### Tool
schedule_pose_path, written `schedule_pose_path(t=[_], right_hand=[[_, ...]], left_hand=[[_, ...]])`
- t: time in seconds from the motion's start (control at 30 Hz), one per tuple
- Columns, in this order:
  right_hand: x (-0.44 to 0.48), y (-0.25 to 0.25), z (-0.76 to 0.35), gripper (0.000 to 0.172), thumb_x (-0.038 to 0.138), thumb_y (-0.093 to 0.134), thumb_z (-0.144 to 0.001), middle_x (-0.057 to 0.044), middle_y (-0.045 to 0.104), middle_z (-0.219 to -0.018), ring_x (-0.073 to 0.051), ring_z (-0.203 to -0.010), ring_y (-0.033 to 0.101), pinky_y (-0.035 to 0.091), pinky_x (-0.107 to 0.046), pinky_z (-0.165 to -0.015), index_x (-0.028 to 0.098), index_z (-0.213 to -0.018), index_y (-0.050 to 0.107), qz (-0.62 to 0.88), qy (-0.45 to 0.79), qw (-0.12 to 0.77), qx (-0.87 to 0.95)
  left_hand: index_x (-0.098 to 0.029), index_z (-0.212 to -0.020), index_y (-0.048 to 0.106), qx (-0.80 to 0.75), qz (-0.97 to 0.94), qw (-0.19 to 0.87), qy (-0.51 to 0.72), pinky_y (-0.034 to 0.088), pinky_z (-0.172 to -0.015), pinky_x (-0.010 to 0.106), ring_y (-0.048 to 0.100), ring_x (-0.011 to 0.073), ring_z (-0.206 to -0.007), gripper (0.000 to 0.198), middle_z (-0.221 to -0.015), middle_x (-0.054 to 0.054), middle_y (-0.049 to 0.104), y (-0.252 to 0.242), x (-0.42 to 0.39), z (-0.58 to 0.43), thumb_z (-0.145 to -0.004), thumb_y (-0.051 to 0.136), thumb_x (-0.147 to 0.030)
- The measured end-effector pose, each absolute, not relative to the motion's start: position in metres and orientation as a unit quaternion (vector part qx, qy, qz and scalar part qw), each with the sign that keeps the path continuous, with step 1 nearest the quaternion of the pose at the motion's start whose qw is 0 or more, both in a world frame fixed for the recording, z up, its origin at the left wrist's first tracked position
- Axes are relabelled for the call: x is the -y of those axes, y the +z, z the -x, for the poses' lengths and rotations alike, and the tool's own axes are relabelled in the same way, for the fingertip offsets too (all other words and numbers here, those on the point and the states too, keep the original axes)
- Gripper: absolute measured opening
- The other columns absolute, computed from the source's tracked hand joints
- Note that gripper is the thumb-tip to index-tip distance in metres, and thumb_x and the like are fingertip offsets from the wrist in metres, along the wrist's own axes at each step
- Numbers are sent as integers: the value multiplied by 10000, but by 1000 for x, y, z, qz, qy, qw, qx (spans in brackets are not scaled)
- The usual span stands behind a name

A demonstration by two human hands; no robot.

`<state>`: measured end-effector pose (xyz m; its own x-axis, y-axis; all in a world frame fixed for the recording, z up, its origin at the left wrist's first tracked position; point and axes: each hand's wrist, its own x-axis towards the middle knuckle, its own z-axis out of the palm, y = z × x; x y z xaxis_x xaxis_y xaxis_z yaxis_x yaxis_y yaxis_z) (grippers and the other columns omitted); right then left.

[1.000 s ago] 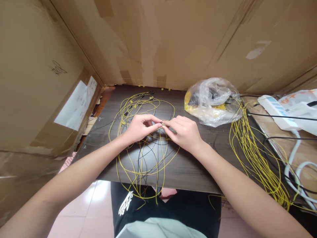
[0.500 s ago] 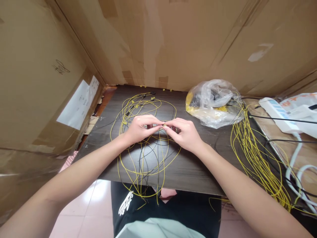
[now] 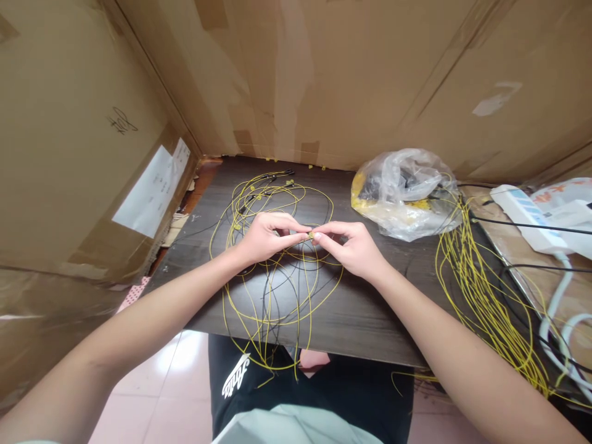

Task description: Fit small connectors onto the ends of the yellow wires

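Observation:
My left hand and my right hand meet fingertip to fingertip above the dark table. Pinched between the right thumb and forefinger is a small yellow piece, with the left fingertips touching its left side, where thin wire seems to run. Below and behind the hands, loose loops of yellow and black wire spread over the tabletop and hang past its front edge. Black wire ends and small yellow tags lie at the back of the coil.
A clear plastic bag with dark and yellow contents sits at the back right. Beside it, a thick bundle of yellow wires runs over the table's right side. Further right lies a white power strip. Cardboard walls enclose the table.
The whole view has shifted slightly, with the scene a little further right. The right fingers have opened slightly around the small yellow piece, which shows more clearly.

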<state>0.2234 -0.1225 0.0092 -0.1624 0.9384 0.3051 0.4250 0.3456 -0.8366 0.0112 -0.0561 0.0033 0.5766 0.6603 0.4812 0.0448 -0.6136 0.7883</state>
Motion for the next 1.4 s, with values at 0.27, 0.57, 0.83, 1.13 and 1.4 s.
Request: schedule_pose_path(t=[0.27, 0.57, 0.83, 1.13, 1.4], right_hand=[[120, 7, -225, 261, 421, 684, -867, -68, 774, -784, -199, -694, 688, 530, -323, -641, 189, -859, 805, 482, 389, 428, 659], [126, 15, -214, 259, 375, 607, -919, -47, 747, -773, -168, -677, 656, 476, -285, -593, 173, -968, 763, 501, 322, 437, 674], [127, 12, -216, 179, 292, 646, -923, -33, 762, -777, -145, -611, 630, 478, -284, -588, 187, -964, 785, 507, 225, 422, 717], [127, 2, -216, 205, 250, 595, -966, -49, 794, -871, -188, -698, 674, 513, -329, -662, 208, -984, 795, 485, -2, 396, 779], [127, 5, -218, 222, 218, 579, -971, -36, 805, -931, -198, -738, 692, 538, -348, -700, 227, -1015, 796, 471, -34, 395, 788]], left_hand=[[-194, -938, 832, -216, -801, 378, 410, 465, -555, 230, 625, 112, -628, 132, -783, 59, 762, 1, 60, -13, -856, 781, -284], [-186, -935, 816, -235, -818, 283, 442, 431, -532, 211, 532, 74, -527, 109, -710, 13, 714, 3, 61, -16, -868, 766, -256], [-197, -939, 821, -268, -827, 297, 396, 410, -534, 222, 527, 90, -536, 160, -666, 13, 693, 3, 60, -13, -878, 752, -328], [-157, -927, 815, -320, -729, 512, 324, 421, -466, 193, 560, 80, -515, 224, -707, 45, 744, 8, 59, -15, -816, 787, -349], [-163, -955, 799, -313, -693, 588, 274, 436, -481, 184, 526, 59, -505, 220, -705, 23, 716, 11, 55, -16, -826, 771, -340]])
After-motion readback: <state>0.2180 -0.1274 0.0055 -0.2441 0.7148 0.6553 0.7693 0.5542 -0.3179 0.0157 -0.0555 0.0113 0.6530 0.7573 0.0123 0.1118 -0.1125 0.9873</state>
